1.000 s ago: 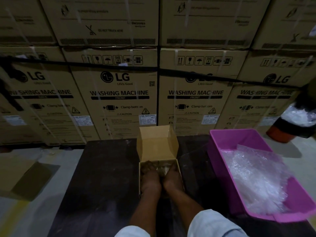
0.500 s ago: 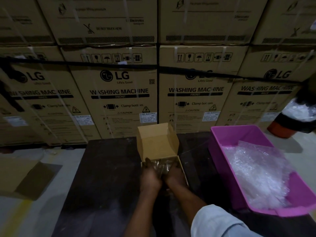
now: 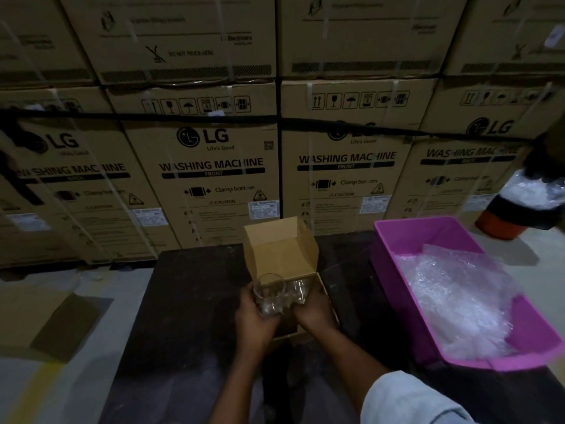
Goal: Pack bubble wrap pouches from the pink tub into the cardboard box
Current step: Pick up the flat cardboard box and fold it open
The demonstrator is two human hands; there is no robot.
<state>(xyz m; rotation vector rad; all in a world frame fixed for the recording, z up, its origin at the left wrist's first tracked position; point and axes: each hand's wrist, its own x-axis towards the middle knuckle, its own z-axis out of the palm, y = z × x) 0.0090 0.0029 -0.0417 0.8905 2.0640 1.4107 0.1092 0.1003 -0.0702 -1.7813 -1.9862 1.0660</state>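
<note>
Both hands [image 3: 287,313] hold a clear round glass [image 3: 270,296] over cardboard box [image 3: 279,255]

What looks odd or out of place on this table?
The hands, left and right, hold a clear drinking glass over the small cardboard box, not a bubble wrap pouch. The bubble wrap lies in the pink tub. Nothing looks spilled or broken.

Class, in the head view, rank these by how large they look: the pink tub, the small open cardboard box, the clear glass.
1. pink tub
2. cardboard box
3. clear glass, held by both hands above the box, nearer the camera, yet plainly smallest.
</note>
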